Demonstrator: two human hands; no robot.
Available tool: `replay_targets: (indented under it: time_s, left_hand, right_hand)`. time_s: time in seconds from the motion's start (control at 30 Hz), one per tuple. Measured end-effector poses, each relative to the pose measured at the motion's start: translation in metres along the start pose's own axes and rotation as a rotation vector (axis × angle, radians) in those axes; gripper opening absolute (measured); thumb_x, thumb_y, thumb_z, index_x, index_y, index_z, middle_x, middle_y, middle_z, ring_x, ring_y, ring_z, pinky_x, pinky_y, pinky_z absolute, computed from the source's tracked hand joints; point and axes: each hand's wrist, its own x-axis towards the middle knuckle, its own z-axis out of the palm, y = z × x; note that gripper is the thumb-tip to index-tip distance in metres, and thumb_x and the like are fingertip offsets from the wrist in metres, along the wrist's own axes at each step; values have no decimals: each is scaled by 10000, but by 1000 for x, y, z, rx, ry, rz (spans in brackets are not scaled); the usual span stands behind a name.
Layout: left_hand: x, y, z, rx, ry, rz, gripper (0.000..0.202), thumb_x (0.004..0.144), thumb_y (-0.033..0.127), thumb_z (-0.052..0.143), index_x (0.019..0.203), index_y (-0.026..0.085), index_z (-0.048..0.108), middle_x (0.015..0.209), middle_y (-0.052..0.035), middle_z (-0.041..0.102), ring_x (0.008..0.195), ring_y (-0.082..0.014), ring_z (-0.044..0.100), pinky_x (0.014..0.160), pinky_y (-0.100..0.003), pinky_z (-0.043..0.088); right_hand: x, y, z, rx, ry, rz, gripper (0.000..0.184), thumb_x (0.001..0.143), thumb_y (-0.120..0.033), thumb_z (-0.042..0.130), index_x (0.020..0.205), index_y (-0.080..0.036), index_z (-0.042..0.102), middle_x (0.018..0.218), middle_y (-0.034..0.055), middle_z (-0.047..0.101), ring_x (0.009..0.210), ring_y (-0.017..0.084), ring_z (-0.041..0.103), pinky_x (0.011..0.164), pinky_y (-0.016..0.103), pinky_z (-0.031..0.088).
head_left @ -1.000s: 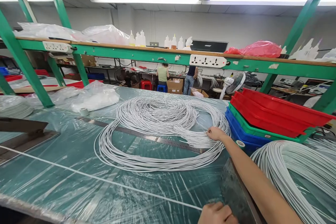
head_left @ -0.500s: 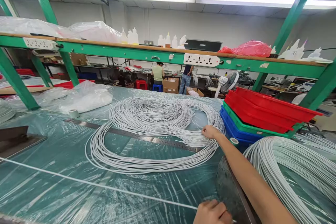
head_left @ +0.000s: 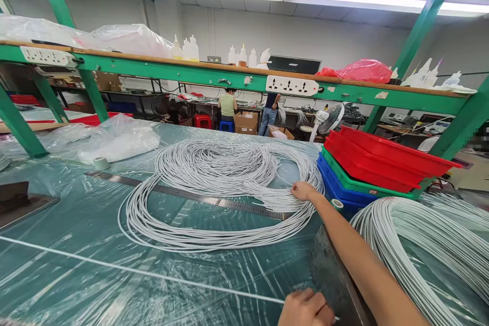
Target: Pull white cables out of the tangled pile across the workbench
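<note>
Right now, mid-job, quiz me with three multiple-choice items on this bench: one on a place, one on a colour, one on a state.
1. Where does the right hand rest?
A. on the right side of the white cable coil
B. inside the tray stack
C. on the tape roll

2. What colour is the top tray of the stack?
A. blue
B. red
C. green

3. How does the left hand stand?
A. flat and open on the plastic sheet
B. closed on a single white cable stretched across the table
C. holding the steel ruler

Answers: 1 A, its fingers touch the coil's right-hand strands. 2 B, red lies over green and blue. 3 B, the taut strand ends in its closed fingers.
</note>
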Motion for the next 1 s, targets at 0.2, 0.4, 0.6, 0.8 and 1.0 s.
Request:
replay_targets:
  time_s: [0.2, 0.4, 0.6, 0.8, 1.0]
  left_hand:
    - [7, 3, -6, -35, 21, -31, 336, 959, 146, 441, 629, 172, 384, 595, 20, 393, 499, -106, 370, 430, -274, 190]
    - [4, 3, -6, 0, -70, -76, 325, 895, 90, 485, 622, 176, 332, 597, 16, 361, 497, -105, 357, 448, -268, 181]
    - [9, -3, -15, -65, -169, -38, 196, 809, 47, 473, 737, 201, 376, 661, 22, 465, 558, -134, 457, 497, -275, 301]
    - [20, -12, -24, -159, -275, -34, 256, 684, 5, 436, 824, 219, 422, 740, 12, 532, 627, -170, 527, 577, -278, 387]
    - [24, -8, -31, -165, -312, -61, 283, 656, -15, 441, 814, 219, 418, 733, 11, 525, 621, -178, 511, 558, -293, 358]
  right_hand:
    - [-3, -2, -3, -13, 4, 0, 249, 944, -248, 499, 1046, -160, 707, 1049, 95, 687, 941, 202, 638, 703, 236, 412]
    - [-5, -6, -8, -37, -14, -12, 269, 951, -260, 501, 1080, -149, 710, 1070, 103, 690, 994, 224, 639, 754, 252, 444]
    - [-9, -14, -20, -66, -13, 9, 291, 936, -247, 512, 1129, -158, 712, 1115, 99, 684, 1042, 214, 633, 816, 241, 461]
    - [-4, -14, -29, -76, -17, 29, 291, 925, -272, 529, 1132, -181, 712, 1082, 71, 695, 1010, 206, 642, 785, 230, 470]
    - [-5, -14, -31, -88, -38, 20, 287, 923, -265, 524, 1126, -184, 710, 1068, 63, 699, 974, 203, 647, 745, 232, 470]
